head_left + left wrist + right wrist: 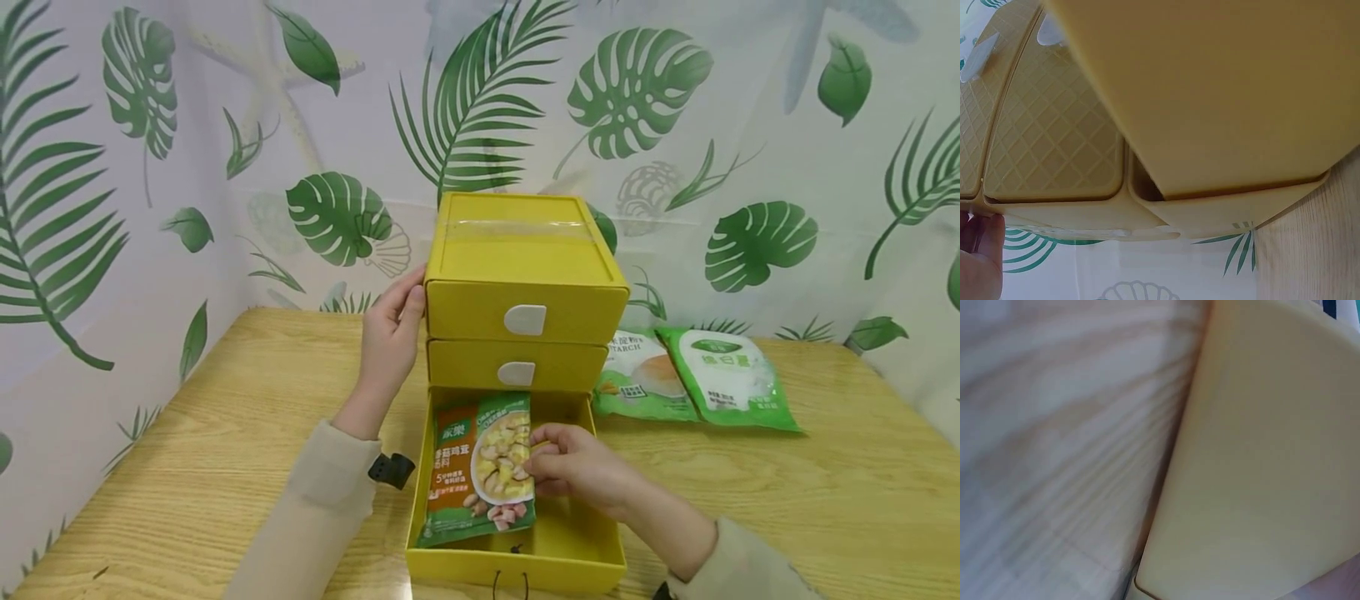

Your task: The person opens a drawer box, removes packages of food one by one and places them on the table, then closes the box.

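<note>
A yellow drawer unit (525, 250) stands on the table with its bottom drawer (573, 533) pulled out. Against the unit's left side rests my left hand (386, 346), its thumb near the front edge; part of this hand (982, 262) also shows at the lower left of the left wrist view. A green and orange soup mix packet (480, 467) with a picture of a bowl lies tilted in the drawer's left part. Its right edge is pinched by my right hand (585, 467), which reaches in over the drawer's right wall. The right wrist view mostly shows the drawer's outer wall (1260, 456).
To the right of the unit, a starch bag (645, 379) and another green and white bag (727, 379) lie on the wooden table (750, 508). Both upper drawers are closed, with white tabs. A leaf-patterned backdrop (495, 108) rises behind.
</note>
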Demonstrator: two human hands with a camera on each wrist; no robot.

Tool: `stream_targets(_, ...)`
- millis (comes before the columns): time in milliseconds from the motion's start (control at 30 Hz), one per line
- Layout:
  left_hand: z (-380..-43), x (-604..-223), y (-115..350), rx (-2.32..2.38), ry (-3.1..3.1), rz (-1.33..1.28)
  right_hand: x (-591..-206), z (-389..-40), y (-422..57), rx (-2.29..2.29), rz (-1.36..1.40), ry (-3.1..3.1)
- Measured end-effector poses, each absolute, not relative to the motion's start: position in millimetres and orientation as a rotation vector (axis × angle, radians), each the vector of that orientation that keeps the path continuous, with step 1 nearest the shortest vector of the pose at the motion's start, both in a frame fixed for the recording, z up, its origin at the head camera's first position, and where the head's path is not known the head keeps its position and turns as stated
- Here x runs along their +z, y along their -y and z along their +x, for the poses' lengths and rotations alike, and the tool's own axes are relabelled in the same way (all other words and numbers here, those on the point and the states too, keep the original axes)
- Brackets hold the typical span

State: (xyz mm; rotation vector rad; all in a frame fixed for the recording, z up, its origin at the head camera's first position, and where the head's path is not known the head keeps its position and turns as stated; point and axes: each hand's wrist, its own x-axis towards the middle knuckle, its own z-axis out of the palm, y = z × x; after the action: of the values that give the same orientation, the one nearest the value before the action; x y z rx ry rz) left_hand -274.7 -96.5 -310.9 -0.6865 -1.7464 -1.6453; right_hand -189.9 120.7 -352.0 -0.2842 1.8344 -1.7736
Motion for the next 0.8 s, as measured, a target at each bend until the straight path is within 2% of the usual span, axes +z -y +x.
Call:
stream_targets(267, -252.3, -290.7, 91.6, -1.624, 1.804, -0.633, -351.9, -192.8, -121.1, -1.765, -0.265, -1.841)
stream_targets(800, -253.2, -292.1, 91.8, -1.595, 1.818, -0.624, -349.6, -189.5, -119.7, -1.890, -0.237, -1.736)
